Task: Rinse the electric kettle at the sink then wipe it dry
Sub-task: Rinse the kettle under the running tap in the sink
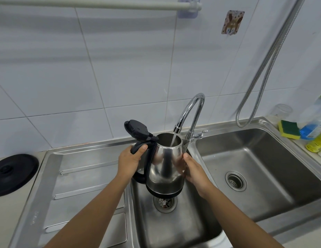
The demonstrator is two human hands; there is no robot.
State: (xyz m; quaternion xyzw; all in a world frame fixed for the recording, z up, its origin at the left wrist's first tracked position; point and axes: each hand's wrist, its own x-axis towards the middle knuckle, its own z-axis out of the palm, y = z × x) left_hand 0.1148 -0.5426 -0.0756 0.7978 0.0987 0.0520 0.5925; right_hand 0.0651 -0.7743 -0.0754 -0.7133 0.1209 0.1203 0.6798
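Observation:
A steel electric kettle (165,167) with a black handle and base hangs upright over the left sink basin (188,221). Its black lid (136,129) is flipped open to the back left. My left hand (129,160) is wrapped around the handle near its top. My right hand (192,169) presses flat against the kettle's right side. Water streams from the curved chrome tap (190,111) straight into the kettle's open mouth.
The kettle's round black power base (14,174) lies on the counter at far left, beside the ribbed draining board (81,185). The right basin (263,176) has a drain strainer. A yellow-green sponge (288,128) and bottles stand at the right corner. A metal hose (267,68) hangs there.

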